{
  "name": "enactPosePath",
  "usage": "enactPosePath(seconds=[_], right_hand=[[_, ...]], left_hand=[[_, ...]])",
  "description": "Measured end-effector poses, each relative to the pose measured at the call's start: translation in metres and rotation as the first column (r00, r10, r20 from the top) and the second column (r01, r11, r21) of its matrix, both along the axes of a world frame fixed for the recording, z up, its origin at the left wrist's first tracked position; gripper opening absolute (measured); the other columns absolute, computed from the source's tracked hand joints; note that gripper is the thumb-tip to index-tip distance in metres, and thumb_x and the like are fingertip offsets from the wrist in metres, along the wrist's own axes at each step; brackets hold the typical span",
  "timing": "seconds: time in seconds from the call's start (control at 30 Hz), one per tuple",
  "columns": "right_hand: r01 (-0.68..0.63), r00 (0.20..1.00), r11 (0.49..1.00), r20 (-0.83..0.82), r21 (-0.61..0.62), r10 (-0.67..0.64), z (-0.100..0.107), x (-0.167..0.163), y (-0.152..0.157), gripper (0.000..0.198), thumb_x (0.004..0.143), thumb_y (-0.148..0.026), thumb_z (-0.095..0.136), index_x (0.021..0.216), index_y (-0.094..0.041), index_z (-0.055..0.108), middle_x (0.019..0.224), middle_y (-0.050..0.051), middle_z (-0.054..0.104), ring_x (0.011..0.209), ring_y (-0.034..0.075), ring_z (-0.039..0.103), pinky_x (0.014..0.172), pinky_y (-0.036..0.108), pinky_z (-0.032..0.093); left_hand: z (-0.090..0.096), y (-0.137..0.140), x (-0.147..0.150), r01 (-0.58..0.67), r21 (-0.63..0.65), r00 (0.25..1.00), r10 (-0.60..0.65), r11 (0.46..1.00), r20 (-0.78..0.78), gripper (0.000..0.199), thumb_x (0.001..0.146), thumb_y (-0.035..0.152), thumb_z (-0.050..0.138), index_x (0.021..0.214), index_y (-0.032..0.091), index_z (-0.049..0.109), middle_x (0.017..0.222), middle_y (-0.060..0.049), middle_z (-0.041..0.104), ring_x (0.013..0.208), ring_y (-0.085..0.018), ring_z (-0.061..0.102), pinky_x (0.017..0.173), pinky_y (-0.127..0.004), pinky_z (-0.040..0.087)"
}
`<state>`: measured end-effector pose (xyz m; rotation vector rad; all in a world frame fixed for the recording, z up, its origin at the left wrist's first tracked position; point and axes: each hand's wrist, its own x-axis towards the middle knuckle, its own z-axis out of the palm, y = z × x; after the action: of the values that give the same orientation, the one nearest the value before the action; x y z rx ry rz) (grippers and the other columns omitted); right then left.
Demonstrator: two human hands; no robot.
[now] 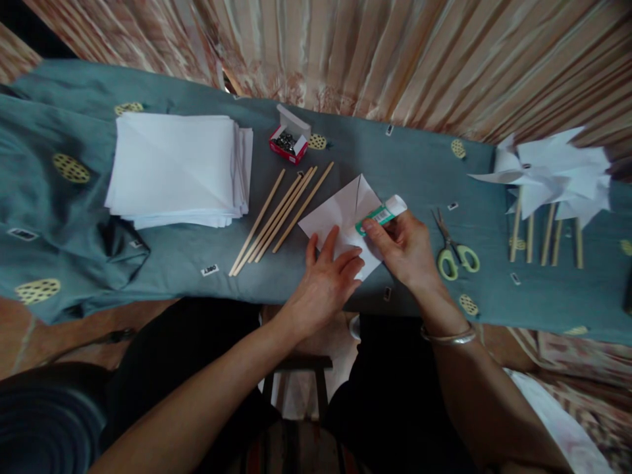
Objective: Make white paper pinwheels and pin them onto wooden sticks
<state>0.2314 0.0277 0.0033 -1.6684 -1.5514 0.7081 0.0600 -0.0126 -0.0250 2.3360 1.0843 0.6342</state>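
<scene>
A white square of paper (pixel 320 216) with a cut line near its far corner lies on the cloth in front of me. My left hand (pixel 328 280) rests on its near side, fingers spread and pressing it down. In my right hand (pixel 407 247) is a green and white glue stick (pixel 381 214), tilted, its lower end at the middle of the paper. Whether the tip touches the paper is hard to see. Green-handled scissors (pixel 454 253) lie just right of that hand.
Several wooden sticks (pixel 281 220) lie left of the paper, beyond them a stack of white paper (pixel 172 168). An open red box (pixel 289 143) of small dark metal pieces stands behind. Finished paper pinwheels (pixel 555 168) on sticks lie at the right of the green tablecloth (pixel 419 164).
</scene>
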Motion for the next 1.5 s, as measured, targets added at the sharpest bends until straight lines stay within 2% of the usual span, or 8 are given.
enactPosePath(seconds=[0.43, 0.7, 1.0, 1.2, 1.5], right_hand=[[0.017, 0.999, 1.0, 0.048, 0.001, -0.017, -0.002, 0.007, -0.002, 0.038, 0.081, -0.059, 0.066, 0.084, -0.022, 0.063, 0.072, 0.002, 0.07, 0.063, 0.018, 0.063, 0.057, 0.031, 0.045], [0.026, 0.999, 1.0, 0.023, 0.001, -0.026, -0.004, 0.01, -0.001, 0.037, 0.082, -0.058, 0.067, 0.084, -0.021, 0.061, 0.074, 0.002, 0.07, 0.064, 0.018, 0.064, 0.059, 0.032, 0.046], [0.043, 0.999, 0.999, 0.018, 0.028, -0.043, -0.008, 0.011, 0.002, 0.035, 0.084, -0.057, 0.066, 0.085, -0.022, 0.062, 0.071, 0.001, 0.067, 0.063, 0.018, 0.062, 0.058, 0.03, 0.046], [0.051, 0.999, 0.998, 0.005, 0.045, -0.051, -0.013, 0.012, 0.005, 0.036, 0.084, -0.058, 0.065, 0.089, -0.022, 0.063, 0.072, 0.001, 0.068, 0.064, 0.017, 0.062, 0.059, 0.03, 0.048], [0.098, 0.995, 0.995, 0.006, 0.026, -0.098, -0.011, 0.008, 0.008, 0.039, 0.083, -0.06, 0.065, 0.085, -0.022, 0.064, 0.071, 0.002, 0.067, 0.063, 0.017, 0.062, 0.059, 0.032, 0.047]], left_hand=[[0.0, 0.001, 0.0, -0.003, 0.003, 1.0, 0.003, 1.0, -0.008, 0.024, 0.094, 0.027, 0.057, 0.116, 0.02, 0.063, 0.132, -0.007, 0.066, 0.148, -0.041, 0.026, 0.117, -0.073, 0.018], [0.0, 0.0, 0.0, 0.004, 0.017, 1.0, -0.003, 1.0, -0.019, 0.024, 0.094, 0.026, 0.058, 0.118, 0.021, 0.063, 0.132, -0.009, 0.065, 0.15, -0.038, 0.025, 0.117, -0.073, 0.018], [-0.001, 0.0, 0.0, -0.005, 0.035, 1.0, 0.005, 0.999, -0.013, 0.024, 0.094, 0.026, 0.059, 0.117, 0.02, 0.063, 0.131, -0.008, 0.066, 0.149, -0.039, 0.027, 0.116, -0.073, 0.02], [-0.001, 0.0, 0.0, -0.003, 0.004, 1.0, 0.003, 1.0, 0.001, 0.024, 0.094, 0.025, 0.058, 0.118, 0.022, 0.063, 0.133, -0.009, 0.065, 0.15, -0.036, 0.025, 0.117, -0.073, 0.016], [0.002, 0.0, 0.001, -0.005, 0.008, 1.0, 0.005, 1.0, -0.007, 0.024, 0.093, 0.023, 0.06, 0.116, 0.019, 0.063, 0.132, -0.008, 0.066, 0.148, -0.041, 0.028, 0.116, -0.074, 0.018]])
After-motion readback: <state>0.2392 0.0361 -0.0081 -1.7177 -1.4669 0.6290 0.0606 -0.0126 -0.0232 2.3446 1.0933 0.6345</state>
